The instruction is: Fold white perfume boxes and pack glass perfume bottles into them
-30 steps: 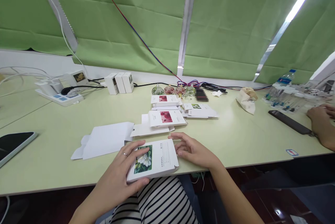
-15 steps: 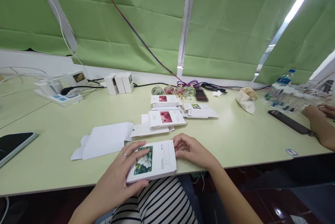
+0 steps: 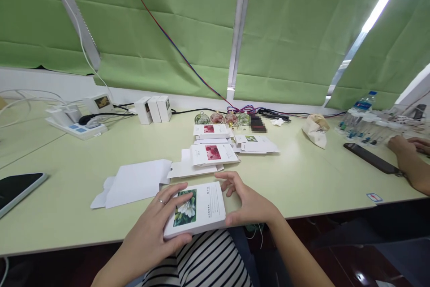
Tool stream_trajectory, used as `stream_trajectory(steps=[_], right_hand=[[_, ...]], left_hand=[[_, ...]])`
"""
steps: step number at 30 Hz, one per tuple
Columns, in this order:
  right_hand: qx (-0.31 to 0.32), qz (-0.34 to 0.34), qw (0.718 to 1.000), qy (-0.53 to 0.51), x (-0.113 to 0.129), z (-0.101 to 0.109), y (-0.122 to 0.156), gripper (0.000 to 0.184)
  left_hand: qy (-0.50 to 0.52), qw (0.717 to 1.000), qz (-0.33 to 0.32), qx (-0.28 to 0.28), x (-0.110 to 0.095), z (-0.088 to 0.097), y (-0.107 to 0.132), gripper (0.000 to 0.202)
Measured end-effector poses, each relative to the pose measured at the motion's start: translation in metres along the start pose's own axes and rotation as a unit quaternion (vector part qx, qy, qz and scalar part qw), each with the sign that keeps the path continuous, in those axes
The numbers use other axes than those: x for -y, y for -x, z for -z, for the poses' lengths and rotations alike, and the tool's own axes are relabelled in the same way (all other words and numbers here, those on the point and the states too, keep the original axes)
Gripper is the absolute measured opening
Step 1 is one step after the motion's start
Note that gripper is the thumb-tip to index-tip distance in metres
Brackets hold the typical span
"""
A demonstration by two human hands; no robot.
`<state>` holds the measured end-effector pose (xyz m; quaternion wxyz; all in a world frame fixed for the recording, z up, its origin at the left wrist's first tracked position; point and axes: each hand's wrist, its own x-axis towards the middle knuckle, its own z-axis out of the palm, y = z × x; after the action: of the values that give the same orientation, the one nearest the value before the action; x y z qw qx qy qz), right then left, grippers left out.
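A thin white carton [image 3: 206,206] with a white-flower picture lies at the table's front edge, partly overhanging it. My left hand [image 3: 157,215] grips its left side, fingers over the picture and thumb along the front edge. By the right end of the carton, my right hand [image 3: 247,202] has its fingers apart. Its thumb is at the carton's near right corner and its index finger extends past the far one. Beyond lie cartons with red pictures, one of them a nearer carton [image 3: 215,154], and a flattened white carton [image 3: 137,182] to the left.
Round glass bottles [image 3: 217,118] line the back beside cables. Small white boxes [image 3: 154,109] and a power strip [image 3: 79,128] stand left. A phone [image 3: 20,190] lies far left. At right are a cloth pouch [image 3: 315,131], a dark flat case [image 3: 371,158] and another person's hands [image 3: 401,146].
My right hand has opened: its fingers have spread away from the carton's right end and its thumb has moved down to the near corner. My left hand keeps its hold.
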<state>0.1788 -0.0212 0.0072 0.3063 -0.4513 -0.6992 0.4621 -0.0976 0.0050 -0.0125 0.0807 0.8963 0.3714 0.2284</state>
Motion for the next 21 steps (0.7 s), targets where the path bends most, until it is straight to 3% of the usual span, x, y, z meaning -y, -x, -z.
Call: stream_trajectory(steps=[2,6,8,10,13,15,18,21], right_hand=[[-0.005,-0.009,0.999,0.049,0.007,-0.006,-0.001,0.108],[-0.005,0.007,0.991,0.131,0.023,-0.003,0.006,0.093],[-0.026,-0.012,0.989,0.144,0.028,0.012,0.019,0.089],[-0.085,-0.031,0.985,0.145,0.027,0.035,0.039,0.083],[-0.169,-0.008,0.975,0.145,0.016,0.07,0.07,0.072],[-0.217,-0.043,0.962,0.162,0.007,0.087,0.085,0.072],[-0.172,-0.168,0.944,0.225,-0.004,0.096,0.092,0.071],[-0.106,-0.231,0.923,0.29,-0.009,0.093,0.086,0.069]], left_hand=[[0.003,1.0,0.0,0.006,0.0,0.0,0.001,0.055],[0.058,0.998,0.006,0.016,0.0,0.004,0.004,0.065],[0.097,0.995,0.025,0.014,-0.002,0.007,0.006,0.069],[0.124,0.991,0.052,0.018,-0.006,0.01,0.007,0.069],[0.131,0.988,0.076,0.037,-0.012,0.013,0.007,0.067],[0.124,0.989,0.074,0.041,-0.014,0.013,0.007,0.067],[0.111,0.991,0.068,0.036,-0.014,0.012,0.006,0.067],[0.099,0.992,0.064,0.038,-0.011,0.011,0.006,0.065]])
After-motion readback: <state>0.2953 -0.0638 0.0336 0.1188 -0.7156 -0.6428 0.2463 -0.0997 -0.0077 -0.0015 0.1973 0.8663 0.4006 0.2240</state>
